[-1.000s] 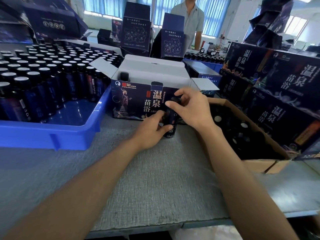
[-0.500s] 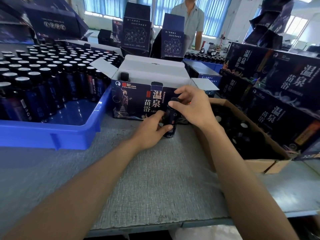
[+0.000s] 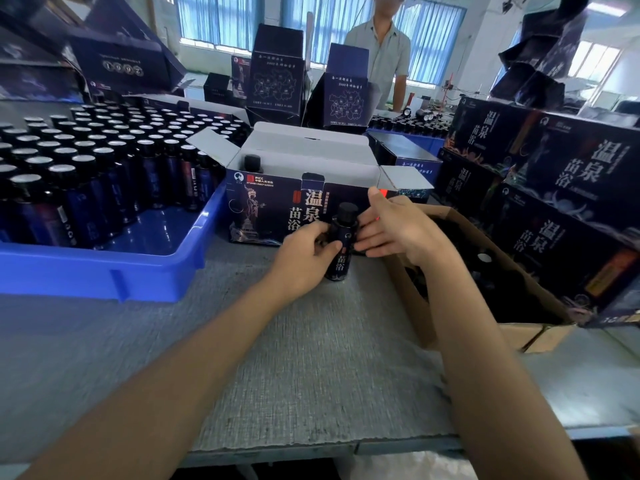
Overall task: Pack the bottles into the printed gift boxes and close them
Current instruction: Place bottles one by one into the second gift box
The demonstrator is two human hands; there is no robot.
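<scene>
A dark bottle [image 3: 343,237] with a black cap stands upright on the grey table mat, just in front of the open printed gift box [image 3: 263,209]. My left hand [image 3: 304,258] grips the bottle's body from the left. To the bottle's right, my right hand [image 3: 391,230] has its fingers straight, fingertips near the bottle's upper part and off the cap. One bottle [image 3: 252,163] stands inside the gift box at its left end. The box's white flaps are folded outward.
A blue tray [image 3: 145,268] packed with several bottles sits at the left. A brown carton [image 3: 450,299] holding dark bottles is at the right, beside stacked printed boxes [image 3: 554,209]. A person [image 3: 381,53] stands behind the far boxes.
My right hand has come off the bottle's cap and its fingers have straightened beside the bottle. My left hand still holds the bottle in the same spot.
</scene>
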